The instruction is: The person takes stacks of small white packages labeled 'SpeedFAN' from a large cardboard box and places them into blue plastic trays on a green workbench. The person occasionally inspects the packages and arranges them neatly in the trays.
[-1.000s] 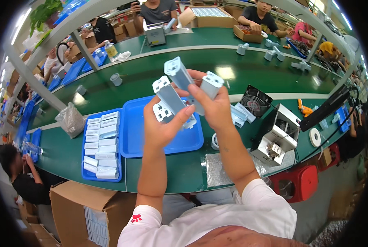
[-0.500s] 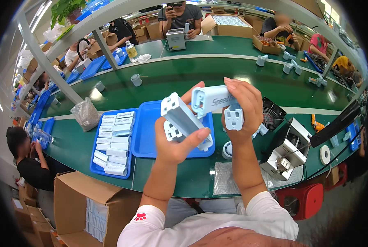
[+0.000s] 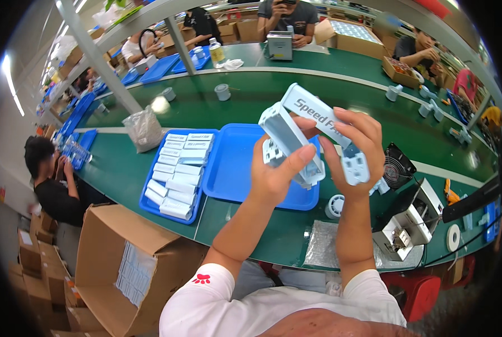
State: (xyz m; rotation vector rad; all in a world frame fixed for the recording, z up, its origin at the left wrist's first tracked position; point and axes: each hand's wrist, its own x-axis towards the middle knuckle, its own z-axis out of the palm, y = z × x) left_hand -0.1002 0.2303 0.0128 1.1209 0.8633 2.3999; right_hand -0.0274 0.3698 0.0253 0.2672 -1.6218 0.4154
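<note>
Both of my hands are raised over an empty blue tray point(image 3: 233, 194), each closed on light-blue plastic casings. My left hand point(image 3: 270, 181) grips a long grooved casing point(image 3: 291, 140) between thumb and fingers, and the slotted end of a second casing point(image 3: 272, 152) shows against its palm. In my right hand point(image 3: 369, 147) is a casing with dark lettering point(image 3: 314, 109), tilted so its far end rests against or just over the left one; I cannot tell which. Another slotted end point(image 3: 355, 169) sticks out below the right fingers.
On the left, a blue tray point(image 3: 145, 203) holds rows of similar casings. An opened cardboard box point(image 3: 108, 224) stands below the table edge. To the right are a metal-cased machine point(image 3: 409, 224), a black fan point(image 3: 398, 167) and a tape roll point(image 3: 453, 238). Co-workers sit across the green table point(image 3: 262, 87).
The whole view has swung, shifting the scene rightward. My right hand has turned its lettered casing from nearly level to slanting, bringing it closer to the left-hand casing. Both hands keep their hold.
</note>
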